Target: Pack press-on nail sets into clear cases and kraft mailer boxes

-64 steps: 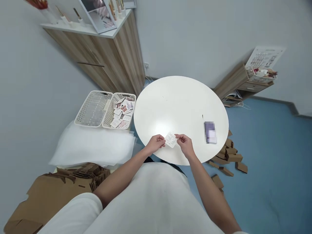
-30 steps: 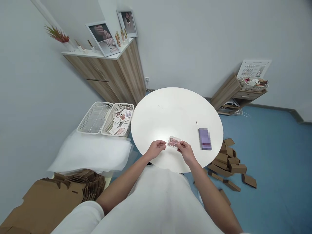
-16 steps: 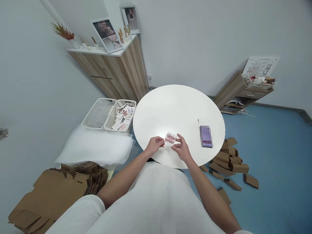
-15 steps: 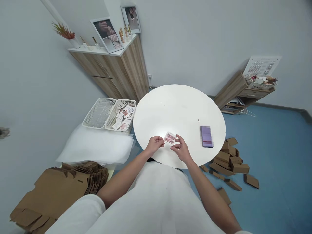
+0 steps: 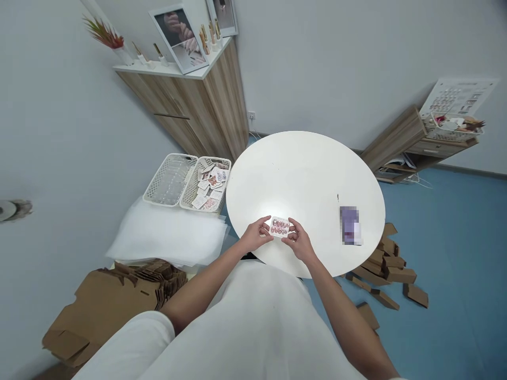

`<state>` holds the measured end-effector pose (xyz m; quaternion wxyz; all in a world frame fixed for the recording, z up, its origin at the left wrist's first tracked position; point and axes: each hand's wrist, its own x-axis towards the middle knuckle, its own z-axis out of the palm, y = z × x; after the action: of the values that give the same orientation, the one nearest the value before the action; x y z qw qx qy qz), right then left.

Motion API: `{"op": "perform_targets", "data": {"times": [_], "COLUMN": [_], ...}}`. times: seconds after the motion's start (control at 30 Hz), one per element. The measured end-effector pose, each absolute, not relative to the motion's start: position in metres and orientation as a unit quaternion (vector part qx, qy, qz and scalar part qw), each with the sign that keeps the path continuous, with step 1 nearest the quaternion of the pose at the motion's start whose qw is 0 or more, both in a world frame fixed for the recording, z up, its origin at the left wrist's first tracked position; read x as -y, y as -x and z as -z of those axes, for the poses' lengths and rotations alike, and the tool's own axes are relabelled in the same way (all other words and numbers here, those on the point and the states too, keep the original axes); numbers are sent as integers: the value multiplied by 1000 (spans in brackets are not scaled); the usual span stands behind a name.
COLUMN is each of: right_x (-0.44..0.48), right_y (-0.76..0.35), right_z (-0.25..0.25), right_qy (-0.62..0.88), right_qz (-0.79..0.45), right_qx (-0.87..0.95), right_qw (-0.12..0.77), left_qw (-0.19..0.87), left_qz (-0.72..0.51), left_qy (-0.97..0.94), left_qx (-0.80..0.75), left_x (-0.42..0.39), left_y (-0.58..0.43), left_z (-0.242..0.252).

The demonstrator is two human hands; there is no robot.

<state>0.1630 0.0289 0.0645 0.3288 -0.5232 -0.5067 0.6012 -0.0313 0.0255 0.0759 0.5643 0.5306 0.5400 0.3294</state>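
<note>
A small white pack of pink press-on nails (image 5: 280,227), set in two rows, is held level above the near part of the round white table (image 5: 304,174). My left hand (image 5: 256,234) grips its left edge, thumb at the lower corner and fingers at the upper one. At the right edge, my right hand (image 5: 300,241) holds the pack between thumb and fingers. The undersides of the pack and the fingertips behind it are hidden.
A blurred purple item (image 5: 349,226) lies at the table's right. On the left stand a white basket of nail packs (image 5: 185,198), another basket of clear trays (image 5: 148,192), clear plastic sheets (image 5: 166,232) and flattened cardboard (image 5: 106,295). Small cardboard boxes (image 5: 400,274) lie on the floor.
My left hand has shifted from a pinch at the pack's corner to a wider grip on its left edge. The pack has turned straighter. The view has swung slightly left.
</note>
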Motion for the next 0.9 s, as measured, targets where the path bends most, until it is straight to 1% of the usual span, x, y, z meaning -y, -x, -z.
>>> {"op": "perform_targets", "data": {"times": [0.13, 0.33, 0.6, 0.9], "right_x": [-37, -55, -86, -103], "right_y": [-143, -104, -43, -8], "right_z": [-57, -52, -23, 8], "right_qy": [539, 559, 561, 573], "right_qz": [-572, -517, -463, -389], "right_qx": [552, 620, 672, 719], "right_qw": [278, 191, 142, 59], "left_qw": [514, 487, 429, 442], "left_qz": [-308, -294, -256, -189], "left_qy": [-573, -565, -564, -557], "left_qx": [-559, -597, -658, -677], "left_x": [-33, -42, -60, -71], "left_y": [51, 89, 135, 153], "left_z": [-69, -55, -24, 7]}}
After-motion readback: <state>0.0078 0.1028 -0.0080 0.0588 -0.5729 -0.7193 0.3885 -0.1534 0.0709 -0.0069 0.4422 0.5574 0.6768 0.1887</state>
